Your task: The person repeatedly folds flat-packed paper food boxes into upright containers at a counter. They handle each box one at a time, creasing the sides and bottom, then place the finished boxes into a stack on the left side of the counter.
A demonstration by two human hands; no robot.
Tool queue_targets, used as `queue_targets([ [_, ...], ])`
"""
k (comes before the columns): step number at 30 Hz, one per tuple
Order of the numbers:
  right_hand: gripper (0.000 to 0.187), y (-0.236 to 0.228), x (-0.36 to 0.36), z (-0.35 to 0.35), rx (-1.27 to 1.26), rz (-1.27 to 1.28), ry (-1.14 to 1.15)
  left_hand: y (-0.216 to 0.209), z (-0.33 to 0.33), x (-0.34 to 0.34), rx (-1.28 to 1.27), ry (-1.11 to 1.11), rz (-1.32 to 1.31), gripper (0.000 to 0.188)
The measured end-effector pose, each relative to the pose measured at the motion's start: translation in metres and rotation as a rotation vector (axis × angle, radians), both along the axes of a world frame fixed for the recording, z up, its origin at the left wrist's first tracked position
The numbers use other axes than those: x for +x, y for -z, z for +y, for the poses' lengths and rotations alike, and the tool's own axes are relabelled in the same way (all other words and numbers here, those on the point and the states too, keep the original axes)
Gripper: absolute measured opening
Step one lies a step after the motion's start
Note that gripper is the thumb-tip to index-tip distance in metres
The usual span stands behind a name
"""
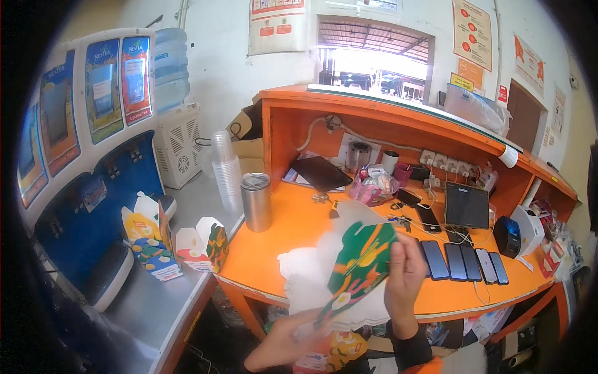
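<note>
A printed cardboard food box (364, 255), green with orange and yellow shapes, is held up in front of me, still largely flat. My right hand (405, 274) pinches its right edge between thumb and fingers. At its lower end, my left hand (283, 343) grips the card, the fingers partly smeared by motion. Beneath the box lie white scallop-edged sheets (296, 265) on the orange counter (274, 230). Below my hands another yellow printed piece (346, 349) shows in part. Two opened-out food boxes, one taller (149, 237) and one shorter (204, 244), stand on the metal counter to the left.
A steel tumbler (256, 209) and stacked clear cups (225, 177) stand left of the white sheets. Several phones (464, 262), a tablet (467, 206) and loose cables lie to the right. A drinks dispenser (93, 156) lines the left side. A raised orange shelf (386, 106) borders the back.
</note>
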State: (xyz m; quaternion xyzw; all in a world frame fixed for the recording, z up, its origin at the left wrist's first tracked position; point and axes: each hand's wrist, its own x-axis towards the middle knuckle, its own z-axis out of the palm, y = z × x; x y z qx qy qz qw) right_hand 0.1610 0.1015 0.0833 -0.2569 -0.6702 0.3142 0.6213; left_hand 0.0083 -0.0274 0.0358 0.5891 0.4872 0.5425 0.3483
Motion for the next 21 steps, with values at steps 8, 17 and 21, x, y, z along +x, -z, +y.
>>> queue_targets([
  [8, 0.063, 0.006, -0.012, -0.027, 0.771, -0.834, 0.162, 0.004, 0.011, -0.006, -0.044, 0.034, -0.553, 0.03],
  [17, 0.035, 0.018, -0.004, -0.018, 0.372, -0.561, -0.399, 0.032, 0.011, -0.011, -0.238, 0.498, -0.772, 0.056],
  [21, 0.027, 0.018, 0.007, -0.013, 0.362, -0.487, -0.434, 0.054, 0.01, -0.018, -0.187, 0.506, -1.012, 0.062],
])
